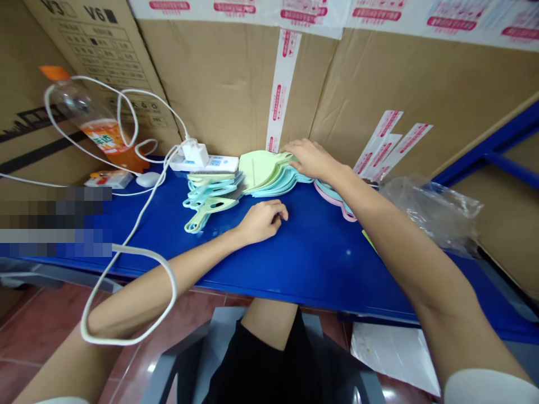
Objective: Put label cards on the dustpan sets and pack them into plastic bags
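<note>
A fanned-out stack of pale green and light blue paddle-shaped plastic pieces [257, 170] lies on the blue table, against the cardboard. My right hand [310, 160] is closed over the handle end of the top green one, its fingertips partly hidden. Near the front of the stack, my left hand [263, 221] rests above the tabletop with fingers curled in and nothing visible in them. To its left is a pile of light blue and green plastic pieces with looped handles [210, 207]. Pink and blue handled pieces [332, 195] lie partly hidden under my right forearm.
A white power strip [221, 164] with a plugged-in charger [196, 152] sits behind the left pile. Its white cable [143, 216] loops across my left forearm. An orange drink bottle [105, 132] leans at the left. A clear plastic bag [433, 210] lies right.
</note>
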`<act>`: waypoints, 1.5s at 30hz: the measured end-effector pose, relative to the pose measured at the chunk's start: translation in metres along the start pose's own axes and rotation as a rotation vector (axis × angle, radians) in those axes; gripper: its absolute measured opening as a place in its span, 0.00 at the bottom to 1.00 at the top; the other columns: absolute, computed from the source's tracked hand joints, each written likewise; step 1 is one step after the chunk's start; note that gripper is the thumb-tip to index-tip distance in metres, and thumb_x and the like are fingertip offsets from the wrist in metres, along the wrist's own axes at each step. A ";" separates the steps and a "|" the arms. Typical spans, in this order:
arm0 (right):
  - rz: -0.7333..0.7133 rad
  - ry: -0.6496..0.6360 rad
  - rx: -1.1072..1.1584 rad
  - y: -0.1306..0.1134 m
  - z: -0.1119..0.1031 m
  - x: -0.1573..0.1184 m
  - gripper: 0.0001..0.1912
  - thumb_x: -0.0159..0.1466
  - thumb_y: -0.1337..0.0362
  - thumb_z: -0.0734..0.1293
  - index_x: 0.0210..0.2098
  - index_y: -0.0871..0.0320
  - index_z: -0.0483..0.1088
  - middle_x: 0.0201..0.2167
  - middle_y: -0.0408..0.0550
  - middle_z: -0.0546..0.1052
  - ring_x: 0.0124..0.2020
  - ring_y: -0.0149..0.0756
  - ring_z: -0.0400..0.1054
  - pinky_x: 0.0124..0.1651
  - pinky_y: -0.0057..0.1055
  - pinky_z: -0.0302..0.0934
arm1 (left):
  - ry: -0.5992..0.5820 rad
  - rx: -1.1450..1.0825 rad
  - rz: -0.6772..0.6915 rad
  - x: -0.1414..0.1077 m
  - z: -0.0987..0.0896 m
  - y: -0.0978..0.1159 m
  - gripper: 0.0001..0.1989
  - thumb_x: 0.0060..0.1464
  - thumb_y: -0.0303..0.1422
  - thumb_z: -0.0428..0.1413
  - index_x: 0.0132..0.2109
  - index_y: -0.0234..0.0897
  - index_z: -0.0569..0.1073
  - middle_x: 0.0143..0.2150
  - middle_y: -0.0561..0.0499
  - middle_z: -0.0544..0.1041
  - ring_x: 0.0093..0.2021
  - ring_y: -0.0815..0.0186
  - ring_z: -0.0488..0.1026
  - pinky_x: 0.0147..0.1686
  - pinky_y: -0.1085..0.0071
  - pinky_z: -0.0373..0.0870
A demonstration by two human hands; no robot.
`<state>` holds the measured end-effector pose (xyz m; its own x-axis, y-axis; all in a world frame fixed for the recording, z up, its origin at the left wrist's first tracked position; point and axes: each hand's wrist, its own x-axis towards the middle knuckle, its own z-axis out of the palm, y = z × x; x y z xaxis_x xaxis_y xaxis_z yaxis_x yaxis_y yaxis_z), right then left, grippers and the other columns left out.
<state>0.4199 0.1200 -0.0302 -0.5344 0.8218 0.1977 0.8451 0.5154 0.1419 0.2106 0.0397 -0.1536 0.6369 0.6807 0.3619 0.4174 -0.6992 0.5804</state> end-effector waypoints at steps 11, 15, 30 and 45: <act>0.054 0.162 0.096 0.023 0.005 0.030 0.15 0.76 0.67 0.63 0.56 0.58 0.79 0.62 0.58 0.81 0.63 0.54 0.71 0.67 0.51 0.63 | -0.030 0.067 0.000 0.000 -0.002 -0.002 0.15 0.57 0.19 0.54 0.42 0.40 0.81 0.46 0.49 0.84 0.40 0.59 0.81 0.39 0.65 0.69; 0.130 0.360 0.054 0.027 -0.028 0.014 0.14 0.78 0.63 0.62 0.58 0.52 0.76 0.65 0.56 0.78 0.65 0.53 0.70 0.64 0.49 0.67 | -0.030 0.030 -0.002 0.000 -0.001 -0.003 0.15 0.56 0.18 0.54 0.41 0.40 0.81 0.46 0.49 0.84 0.39 0.60 0.80 0.38 0.65 0.69; -0.679 0.798 -0.254 -0.122 0.026 -0.133 0.16 0.76 0.66 0.70 0.30 0.52 0.73 0.34 0.44 0.80 0.32 0.33 0.68 0.30 0.34 0.59 | 0.141 -1.085 -0.389 0.014 -0.024 0.000 0.35 0.60 0.52 0.66 0.67 0.41 0.68 0.51 0.42 0.85 0.50 0.51 0.85 0.38 0.63 0.82; -0.741 0.589 0.024 -0.116 0.073 -0.147 0.19 0.77 0.54 0.69 0.30 0.54 0.73 0.34 0.48 0.81 0.36 0.38 0.70 0.33 0.34 0.59 | 0.308 0.294 -0.141 0.001 -0.069 0.001 0.11 0.63 0.31 0.63 0.52 0.37 0.80 0.62 0.38 0.77 0.75 0.37 0.60 0.77 0.39 0.53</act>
<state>0.4016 -0.0423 -0.1464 -0.8511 0.0314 0.5241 0.2841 0.8670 0.4094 0.1671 0.0548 -0.1024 0.3564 0.7760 0.5204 0.6813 -0.5970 0.4236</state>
